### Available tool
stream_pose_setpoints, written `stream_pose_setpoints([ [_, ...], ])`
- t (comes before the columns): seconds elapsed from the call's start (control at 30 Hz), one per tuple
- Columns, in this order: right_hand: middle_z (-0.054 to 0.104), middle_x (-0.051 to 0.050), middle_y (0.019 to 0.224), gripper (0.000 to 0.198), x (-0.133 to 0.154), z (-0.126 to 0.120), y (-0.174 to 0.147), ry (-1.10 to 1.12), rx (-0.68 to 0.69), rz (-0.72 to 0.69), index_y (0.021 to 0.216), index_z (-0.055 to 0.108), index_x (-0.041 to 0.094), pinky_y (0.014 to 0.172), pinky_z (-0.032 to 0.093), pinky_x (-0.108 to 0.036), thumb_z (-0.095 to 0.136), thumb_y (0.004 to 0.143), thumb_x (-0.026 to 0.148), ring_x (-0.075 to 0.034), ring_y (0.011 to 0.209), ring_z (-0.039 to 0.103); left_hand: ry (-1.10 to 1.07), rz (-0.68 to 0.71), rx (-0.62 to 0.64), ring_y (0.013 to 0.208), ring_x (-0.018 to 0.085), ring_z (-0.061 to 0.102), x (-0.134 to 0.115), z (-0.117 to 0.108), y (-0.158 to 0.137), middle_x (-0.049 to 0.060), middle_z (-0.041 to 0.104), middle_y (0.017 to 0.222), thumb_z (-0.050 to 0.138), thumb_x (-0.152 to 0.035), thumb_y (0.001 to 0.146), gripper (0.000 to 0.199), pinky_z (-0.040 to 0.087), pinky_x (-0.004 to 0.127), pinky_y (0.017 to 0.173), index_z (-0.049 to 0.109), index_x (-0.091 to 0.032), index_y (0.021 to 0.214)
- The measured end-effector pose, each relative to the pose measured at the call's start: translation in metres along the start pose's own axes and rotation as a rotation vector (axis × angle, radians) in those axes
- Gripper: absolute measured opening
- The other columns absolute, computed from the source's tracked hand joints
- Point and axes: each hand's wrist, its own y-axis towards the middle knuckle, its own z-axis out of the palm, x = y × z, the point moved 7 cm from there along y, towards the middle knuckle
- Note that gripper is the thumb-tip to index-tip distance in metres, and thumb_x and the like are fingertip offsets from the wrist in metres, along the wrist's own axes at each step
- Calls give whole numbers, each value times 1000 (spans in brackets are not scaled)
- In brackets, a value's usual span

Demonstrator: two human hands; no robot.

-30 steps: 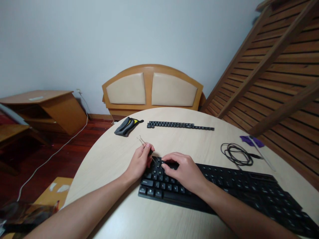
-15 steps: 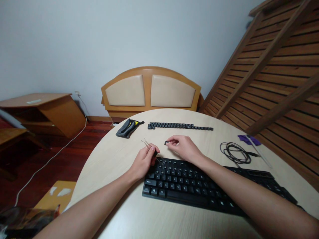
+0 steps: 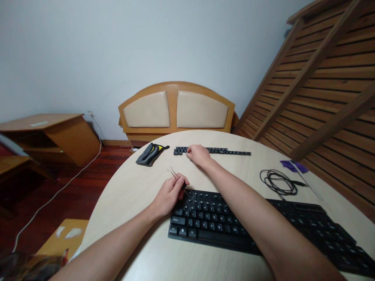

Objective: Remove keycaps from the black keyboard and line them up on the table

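My left hand (image 3: 170, 193) is closed around a wire keycap puller (image 3: 172, 173), near the upper left corner of the black keyboard (image 3: 211, 235). Thin wire prongs stick out from both sides of the fist, and the lower ones reach over the keyboard's top rows. Farther up the table, my right hand (image 3: 199, 155) pinches a small keycap, mostly hidden by the fingers, at the near side of a row of loose black keycaps (image 3: 216, 150). Several keyboard positions at the upper left show no caps. The right forearm covers the keyboard's middle.
A grey, black and yellow pouch (image 3: 150, 154) lies at the table's far left. On the right are a coiled black cable (image 3: 278, 182), a purple cloth (image 3: 288, 166) and a thin stick (image 3: 307, 181). The round table's edge (image 3: 101, 205) curves along the left.
My right hand has moved away from me and slightly left with the keycap, from above the keyboard to the keycap row. My left hand has stayed nearly in place.
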Motion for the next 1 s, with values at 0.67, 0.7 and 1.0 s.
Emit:
stream_pose_setpoints([
  [0.67,72,-8,111,26,5,32,2,-3,-78,-67,116,67,24,87,45,-30,52,96,32,-21,103,65,25,-10,4,53,12,44,0,0,1,-6,47,56,40,-48,97,36,34,23,53,57,-16,94],
  [0.7,72,-8,111,26,5,33,3,-5,-83,-67,116,67,24,87,46,-30,52,96,32,-21,103,65,27,-13,3,53,12,44,0,1,2,-6,47,56,40,-48,97,36,34,23,53,57,-16,94],
  [1.0,72,-7,112,25,6,33,4,-16,-106,-77,116,67,26,86,47,-30,54,95,32,-22,103,65,12,-5,10,53,12,44,1,1,2,-6,47,57,40,-48,97,36,34,24,54,56,-16,94],
])
